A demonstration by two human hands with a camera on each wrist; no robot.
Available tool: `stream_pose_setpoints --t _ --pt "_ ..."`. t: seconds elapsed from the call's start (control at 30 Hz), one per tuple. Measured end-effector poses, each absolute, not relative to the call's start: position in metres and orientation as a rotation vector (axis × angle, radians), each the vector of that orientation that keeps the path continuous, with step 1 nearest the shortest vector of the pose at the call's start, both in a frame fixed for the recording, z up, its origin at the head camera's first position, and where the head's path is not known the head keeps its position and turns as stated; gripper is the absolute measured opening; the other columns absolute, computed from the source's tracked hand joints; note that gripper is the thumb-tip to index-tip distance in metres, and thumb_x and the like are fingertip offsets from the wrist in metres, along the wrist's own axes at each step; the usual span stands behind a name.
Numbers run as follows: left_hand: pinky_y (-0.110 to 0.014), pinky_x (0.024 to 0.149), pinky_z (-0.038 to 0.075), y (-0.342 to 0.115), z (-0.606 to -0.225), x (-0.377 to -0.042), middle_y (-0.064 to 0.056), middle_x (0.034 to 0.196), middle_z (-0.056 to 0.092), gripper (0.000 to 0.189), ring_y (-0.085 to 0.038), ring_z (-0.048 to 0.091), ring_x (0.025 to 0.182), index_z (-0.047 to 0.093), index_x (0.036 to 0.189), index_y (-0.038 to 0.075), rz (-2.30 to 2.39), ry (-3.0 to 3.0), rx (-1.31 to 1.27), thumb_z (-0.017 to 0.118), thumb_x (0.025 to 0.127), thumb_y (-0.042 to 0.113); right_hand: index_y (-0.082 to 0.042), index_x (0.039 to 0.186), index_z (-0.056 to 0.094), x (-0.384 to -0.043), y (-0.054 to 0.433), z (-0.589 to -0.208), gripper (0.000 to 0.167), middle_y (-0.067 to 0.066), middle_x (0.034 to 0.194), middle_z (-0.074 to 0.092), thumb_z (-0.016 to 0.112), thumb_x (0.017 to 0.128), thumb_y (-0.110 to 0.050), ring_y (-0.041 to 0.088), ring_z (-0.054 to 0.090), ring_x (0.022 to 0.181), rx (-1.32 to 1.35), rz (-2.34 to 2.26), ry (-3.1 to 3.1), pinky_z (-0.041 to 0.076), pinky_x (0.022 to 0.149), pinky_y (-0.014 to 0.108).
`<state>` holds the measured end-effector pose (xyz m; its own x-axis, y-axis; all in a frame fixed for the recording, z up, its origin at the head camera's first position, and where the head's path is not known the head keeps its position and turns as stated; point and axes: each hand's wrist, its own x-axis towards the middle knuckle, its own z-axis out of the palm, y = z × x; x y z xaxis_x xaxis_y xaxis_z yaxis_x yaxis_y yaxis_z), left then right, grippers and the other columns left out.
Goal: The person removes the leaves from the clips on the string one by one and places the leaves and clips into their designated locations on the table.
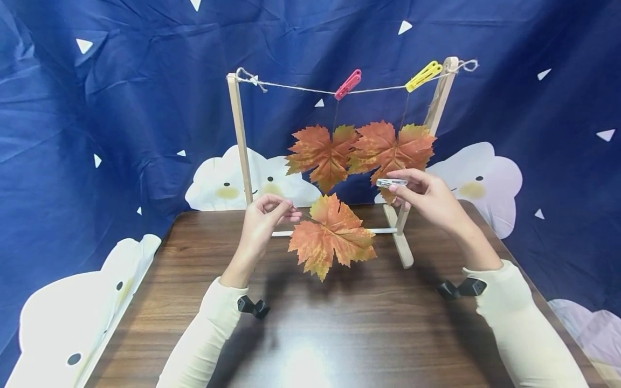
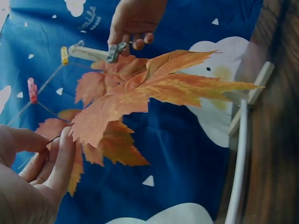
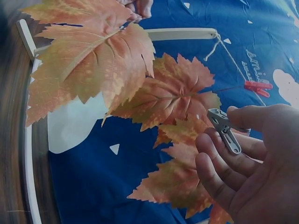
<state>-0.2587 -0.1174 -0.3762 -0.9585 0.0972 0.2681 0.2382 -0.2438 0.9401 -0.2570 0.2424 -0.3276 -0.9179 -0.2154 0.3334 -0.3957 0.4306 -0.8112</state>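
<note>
Head view: the left hand (image 1: 267,221) pinches the thin stem (image 1: 308,217) of an orange-yellow lobed leaf (image 1: 335,237) above the brown wooden worktop (image 1: 378,323); the right hand (image 1: 429,199) pinches a slim grey clothespeg (image 1: 392,183). Hanging seems the step; next, stem and clothespeg should meet at the beige twine (image 1: 296,87).

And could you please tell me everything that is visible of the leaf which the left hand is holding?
The leaf is orange, yellowing towards some tips, with jagged-edged lobes and veins spreading from the base of its stem. It looks artificial, perhaps thin fabric or plastic. The thumb and fingers of the left hand pinch the slender, dark stem, and the blade spreads away from them. It is held above the table, appearing lower than the two hanging leaves in the head view.
</note>
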Motion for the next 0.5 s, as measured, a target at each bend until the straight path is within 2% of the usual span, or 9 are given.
stream_pose_setpoints --t 0.1,0.33,0.5 --pt "-0.038 0.081 0.067 -0.117 -0.381 -0.259 -0.007 0.083 0.079 0.006 -0.016 0.080 0.075 0.064 0.105 -0.007 -2.386 -1.873 -0.385 0.065 0.103 -0.002 0.001 0.132 0.068 -0.258 0.245 -0.331 0.031 0.000 0.074 0.070 0.069 0.104 -0.011 0.009 0.068 0.071 0.588 1.518 -2.472 0.058 0.066 0.023" --pt "-0.036 0.081 0.067 -0.118 -0.394 -0.258 -0.006 0.082 0.079 0.003 -0.018 0.081 0.075 0.064 0.101 -0.006 -2.426 -1.845 -0.327 0.062 0.103 -0.004 0.002 0.126 0.068 -0.259 0.252 -0.338 0.027 -0.018 0.084 0.075 0.072 0.101 -0.008 0.003 0.068 0.070 0.554 1.491 -2.494 0.057 0.063 0.020" --pt "-0.036 0.081 0.067 -0.119 -0.405 -0.257 -0.008 0.083 0.078 0.008 -0.019 0.081 0.077 0.065 0.097 0.000 -2.451 -1.827 -0.283 0.062 0.102 -0.006 0.002 0.125 0.069 -0.260 0.259 -0.345 0.027 -0.017 0.085 0.074 0.073 0.100 -0.006 0.000 0.069 0.074 0.532 1.474 -2.500 0.059 0.063 0.022"
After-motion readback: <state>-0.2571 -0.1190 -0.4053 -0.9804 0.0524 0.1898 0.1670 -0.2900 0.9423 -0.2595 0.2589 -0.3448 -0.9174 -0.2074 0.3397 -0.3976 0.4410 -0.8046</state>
